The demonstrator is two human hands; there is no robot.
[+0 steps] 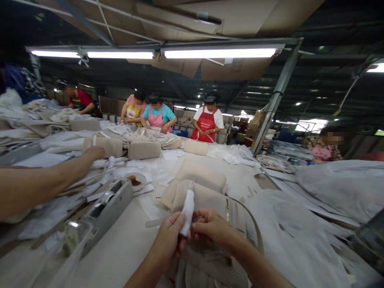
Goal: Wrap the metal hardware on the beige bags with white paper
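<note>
Above the worktable [120,256], the left hand [170,236] is reaching forward from below, tilting inward, its thumb lying along a white wrap [188,210] and its fingers curling beneath. It is holding the wrap in a narrow, closed grip. The right hand [213,226] is angling in from the other side, knuckles up, its fingers bending against the wrap's edge; whether they are pinching it is hard to tell. The one wrap is standing tilted between the hands, its top overlapping a bag. Two pale bags [207,200] are lying just beyond, and one tape dispenser [109,212] and one dish [136,182] are sitting to the left. One other person's arm [60,178] is stretching in, and five people [207,120] are showing farther off.
</note>
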